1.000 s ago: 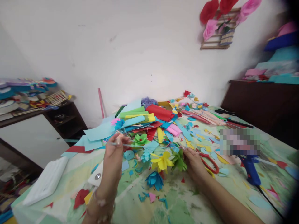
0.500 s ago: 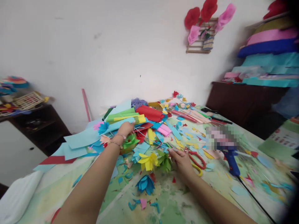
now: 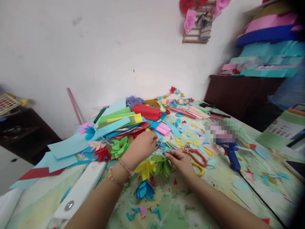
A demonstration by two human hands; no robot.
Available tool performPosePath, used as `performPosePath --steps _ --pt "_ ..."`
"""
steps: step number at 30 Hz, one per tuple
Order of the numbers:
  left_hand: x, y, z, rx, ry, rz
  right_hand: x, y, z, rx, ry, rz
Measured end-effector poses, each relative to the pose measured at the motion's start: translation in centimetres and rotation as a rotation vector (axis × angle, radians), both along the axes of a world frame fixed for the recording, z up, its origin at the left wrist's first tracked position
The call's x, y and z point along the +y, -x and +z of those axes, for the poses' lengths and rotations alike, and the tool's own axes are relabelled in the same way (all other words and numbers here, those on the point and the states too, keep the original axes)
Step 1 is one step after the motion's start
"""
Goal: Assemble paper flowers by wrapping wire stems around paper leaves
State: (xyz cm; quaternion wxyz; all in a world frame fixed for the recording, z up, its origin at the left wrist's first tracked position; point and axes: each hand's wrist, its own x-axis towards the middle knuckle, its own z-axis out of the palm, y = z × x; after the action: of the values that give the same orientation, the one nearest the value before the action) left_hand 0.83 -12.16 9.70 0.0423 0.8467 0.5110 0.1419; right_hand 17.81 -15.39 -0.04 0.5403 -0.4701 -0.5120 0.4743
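Note:
My left hand (image 3: 145, 146) is closed above the middle of the table, and whatever its fingers hold is hidden. Close by on the right, the fingertips of my right hand (image 3: 179, 162) pinch what looks like a thin stem beside a green paper flower (image 3: 163, 167). A yellow paper flower (image 3: 145, 170) is next to the green one, with a blue paper flower (image 3: 144, 190) nearer to me. Left of my left hand are a light-green paper flower (image 3: 119, 147) and a red one (image 3: 102, 154). Red-handled scissors (image 3: 200, 158) and a yellow handle (image 3: 199, 168) lie beside my right hand.
Folded coloured paper (image 3: 119, 119) is heaped at the back left. A blue glue gun (image 3: 232, 156) with a black cord (image 3: 259, 197) lies at right. A white device (image 3: 82, 192) rests at front left. Paper scraps (image 3: 143, 212) litter the table, and a green container (image 3: 277, 130) stands at far right.
My left hand has moved right and toward me, from the paper heap to near my right hand. My right hand stays by the green flower. The view has shifted slightly.

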Motion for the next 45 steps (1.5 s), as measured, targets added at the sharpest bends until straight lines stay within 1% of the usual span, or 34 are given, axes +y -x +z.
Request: performPosePath --steps 2,5,8,12,15,17,20,24,28,32,35,40,45 --pt "-0.9 -0.1 -0.7 0.031 0.066 -0.118 0.1 -0.1 0.1 -0.013 -0.007 0.007" --pt "-1.0 0.6 -1.5 0.097 0.121 -0.202 0.3 -0.3 0.1 0.002 0.022 0.000" --pt "-0.7 0.8 -1.8 0.127 0.120 -0.235 0.5 -0.3 0.2 0.066 0.057 -0.003" --pt "-0.7 -0.3 -2.2 0.116 0.096 -0.208 0.4 -0.2 0.2 0.161 0.027 0.035" --pt "-1.0 -1.2 -2.5 0.049 0.024 -0.210 0.3 -0.3 0.1 0.277 -0.017 0.074" --pt "-1.2 -1.5 -2.6 -0.009 0.021 -0.232 0.3 -0.6 0.1 0.383 -0.032 0.097" --pt "-1.5 -1.7 -2.4 -0.106 0.084 -0.282 0.4 -1.0 0.4 0.527 -0.037 0.125" --pt "-1.9 -1.9 -2.3 -0.257 0.204 -0.345 0.5 -1.4 1.0 0.609 0.008 0.127" --pt "-2.4 -2.2 -2.1 -0.333 0.277 -0.365 0.5 -1.3 1.1 0.630 0.057 0.120" --pt "-2.6 -2.4 -1.8 -0.361 0.266 -0.342 0.4 -1.2 0.9 0.612 0.042 0.113" --pt "-2.6 -2.6 -1.7 -0.365 0.297 -0.336 0.3 -1.3 0.9 0.568 0.024 0.137" --pt "-2.2 -2.4 -1.8 -0.444 0.405 -0.320 0.3 -1.6 1.1 0.535 0.000 0.222" --pt "-1.7 -2.1 -2.2 -0.576 0.581 -0.324 0.1 -1.4 1.3 0.504 -0.026 0.303"
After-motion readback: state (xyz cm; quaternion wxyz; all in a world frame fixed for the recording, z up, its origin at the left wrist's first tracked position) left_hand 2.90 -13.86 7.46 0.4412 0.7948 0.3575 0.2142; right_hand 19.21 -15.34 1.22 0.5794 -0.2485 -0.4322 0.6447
